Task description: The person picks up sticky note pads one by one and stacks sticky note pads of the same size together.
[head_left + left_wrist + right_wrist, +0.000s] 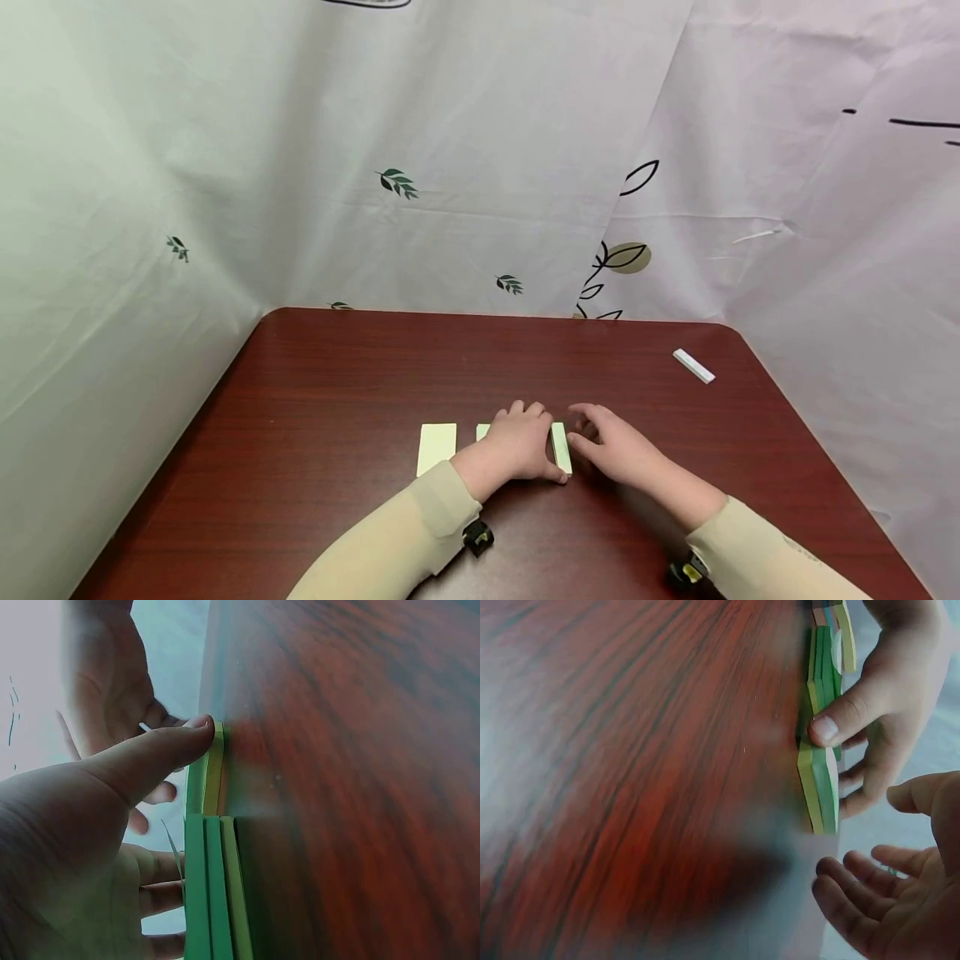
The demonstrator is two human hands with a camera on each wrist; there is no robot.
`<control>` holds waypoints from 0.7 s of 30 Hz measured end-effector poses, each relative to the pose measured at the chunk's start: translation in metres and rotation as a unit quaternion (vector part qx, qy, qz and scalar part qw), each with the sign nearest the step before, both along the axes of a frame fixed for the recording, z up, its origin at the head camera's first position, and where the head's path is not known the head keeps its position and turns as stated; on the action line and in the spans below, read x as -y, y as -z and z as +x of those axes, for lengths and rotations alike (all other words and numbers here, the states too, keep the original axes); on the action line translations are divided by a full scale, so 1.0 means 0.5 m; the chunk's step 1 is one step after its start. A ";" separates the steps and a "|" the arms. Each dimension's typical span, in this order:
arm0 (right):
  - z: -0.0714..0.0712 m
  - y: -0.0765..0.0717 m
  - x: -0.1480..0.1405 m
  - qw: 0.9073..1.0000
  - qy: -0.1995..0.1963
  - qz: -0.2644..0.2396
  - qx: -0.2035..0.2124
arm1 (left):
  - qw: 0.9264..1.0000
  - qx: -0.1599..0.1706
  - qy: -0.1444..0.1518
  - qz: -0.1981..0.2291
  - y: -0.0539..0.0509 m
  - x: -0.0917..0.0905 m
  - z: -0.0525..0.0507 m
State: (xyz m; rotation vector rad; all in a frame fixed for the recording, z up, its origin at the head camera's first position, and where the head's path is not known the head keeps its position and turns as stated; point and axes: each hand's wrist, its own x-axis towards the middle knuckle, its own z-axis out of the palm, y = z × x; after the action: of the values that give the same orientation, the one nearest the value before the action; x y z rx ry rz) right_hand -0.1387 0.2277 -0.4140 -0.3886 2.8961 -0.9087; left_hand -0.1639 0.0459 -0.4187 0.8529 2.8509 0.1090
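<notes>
Pads of sticky notes lie in a row on the table, in green and yellow layers when seen edge-on. My left hand (519,443) arches over the middle pad (214,892), mostly hiding it in the head view. Its thumb touches the near side of the right-hand pad (561,448), and its fingers reach round the far side, holding the pads. A pale yellow pad (437,447) lies left of that wrist. My right hand (618,446) hovers just right of the right-hand pad, apart from it, fingers loosely bent with nothing visible between them.
A small white stick-shaped block (693,367) lies at the back right of the reddish-brown table (360,358). A pale curtain (465,150) with leaf prints hangs behind and at both sides. Each wrist carries a small black camera.
</notes>
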 end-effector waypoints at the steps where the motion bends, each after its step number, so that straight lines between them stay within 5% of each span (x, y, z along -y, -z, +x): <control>1: 0.004 -0.002 -0.003 1.000 -0.005 0.006 -0.011 | 1.000 0.000 0.000 0.000 0.001 0.000 0.000; 10: 0.032 -0.010 -0.040 0.986 -0.029 0.107 -0.123 | 1.000 -0.001 0.000 0.004 0.002 0.000 -0.001; 21: 0.040 -0.009 -0.056 0.974 -0.017 0.171 -0.145 | 1.000 0.002 -0.002 0.004 0.000 -0.001 -0.001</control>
State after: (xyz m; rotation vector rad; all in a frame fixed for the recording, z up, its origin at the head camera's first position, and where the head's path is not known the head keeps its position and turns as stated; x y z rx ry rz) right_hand -0.1189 0.2559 -0.4095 -0.5795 3.2113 -0.3567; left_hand -0.1644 0.0465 -0.4189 0.8491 2.8510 0.1221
